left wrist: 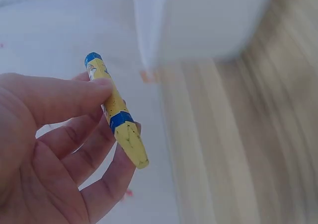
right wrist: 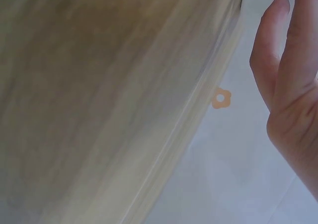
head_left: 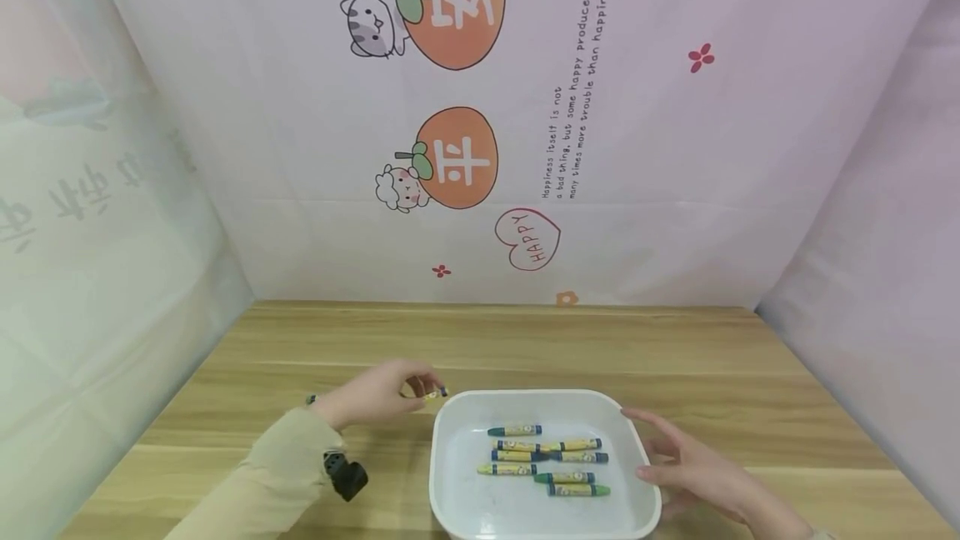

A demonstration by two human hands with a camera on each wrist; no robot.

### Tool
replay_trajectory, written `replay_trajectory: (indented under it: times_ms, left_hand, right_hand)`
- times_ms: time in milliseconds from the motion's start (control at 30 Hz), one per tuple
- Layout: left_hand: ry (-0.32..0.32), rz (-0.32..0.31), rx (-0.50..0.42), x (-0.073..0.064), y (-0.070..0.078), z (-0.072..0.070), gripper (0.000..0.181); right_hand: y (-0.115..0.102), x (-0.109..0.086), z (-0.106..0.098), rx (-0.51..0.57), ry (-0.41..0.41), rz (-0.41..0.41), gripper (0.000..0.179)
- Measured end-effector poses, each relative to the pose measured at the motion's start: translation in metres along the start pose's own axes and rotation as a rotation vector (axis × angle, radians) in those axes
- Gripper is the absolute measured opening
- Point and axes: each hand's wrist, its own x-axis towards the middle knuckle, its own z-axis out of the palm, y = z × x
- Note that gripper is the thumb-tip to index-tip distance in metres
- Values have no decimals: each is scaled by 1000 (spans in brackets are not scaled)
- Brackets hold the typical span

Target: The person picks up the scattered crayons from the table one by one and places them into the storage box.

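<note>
Between thumb and fingers my left hand (head_left: 390, 392) pinches a yellow crayon (left wrist: 117, 105) with blue bands, just outside the left rim of a white tray (head_left: 442, 448). Its yellow tip points away from the thumb in the left wrist view. My right hand (head_left: 693, 469) rests at the tray's right side, index finger and thumb at the rim; the right wrist view shows only part of this hand (right wrist: 298, 75). Several wrapped crayons lie in the tray, among them a dark green one (head_left: 514, 431), a yellow one (head_left: 507, 469) and a light green one (head_left: 577, 490).
The tray stands on a wood-grain table (head_left: 360, 340) near its front. A white printed curtain (head_left: 637, 248) rises behind the table's back edge, with further white cloth on the left and right. A black device (head_left: 345, 475) is strapped at the left wrist.
</note>
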Motion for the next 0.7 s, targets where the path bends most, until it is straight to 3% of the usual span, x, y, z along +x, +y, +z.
replay_trajectory:
  times_ms: [200,433,600,700]
  left_hand:
    - [-66,62,-32,29,40,15,26]
    - [-192,147,10,70,83,45,27]
    - [-234,213,32,92,94,72,24]
    - [-255,209,17,101,95,87,23]
  right_hand:
    - [1,0,-2,34,-34,-16,68]
    - [1,2,-1,30,-8,8,71]
    - [1,2,-1,42,-9,13,71]
    - [1,1,-2,32,-15,8,70]
